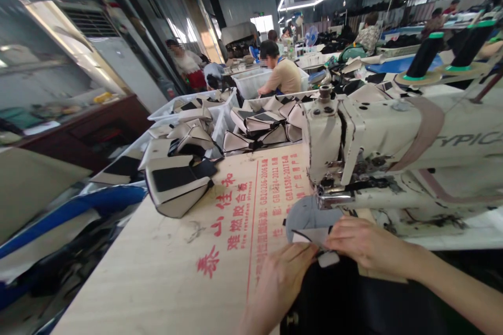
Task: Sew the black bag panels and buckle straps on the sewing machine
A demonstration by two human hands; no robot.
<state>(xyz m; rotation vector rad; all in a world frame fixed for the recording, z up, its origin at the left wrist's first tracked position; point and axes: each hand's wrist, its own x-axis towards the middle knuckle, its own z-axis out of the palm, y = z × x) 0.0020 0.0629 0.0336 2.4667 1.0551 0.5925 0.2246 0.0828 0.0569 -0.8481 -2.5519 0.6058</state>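
My left hand (281, 277) and my right hand (363, 243) meet over a grey and white fabric piece (308, 220) lying just below the head of a cream sewing machine (377, 152). Both hands have their fingers closed on the near edge of the piece, pressing it to the plywood table (173, 277). A small white tab (328, 258) sticks out between the fingers. The far edge of the piece sits under the machine's metal foot (334, 196).
A stack of black and cream sewn pieces (178, 175) lies on the table to the left. White bins (220, 115) full of similar pieces stand behind. Black thread cones (424, 55) sit atop the machine. Other people work at benches farther back.
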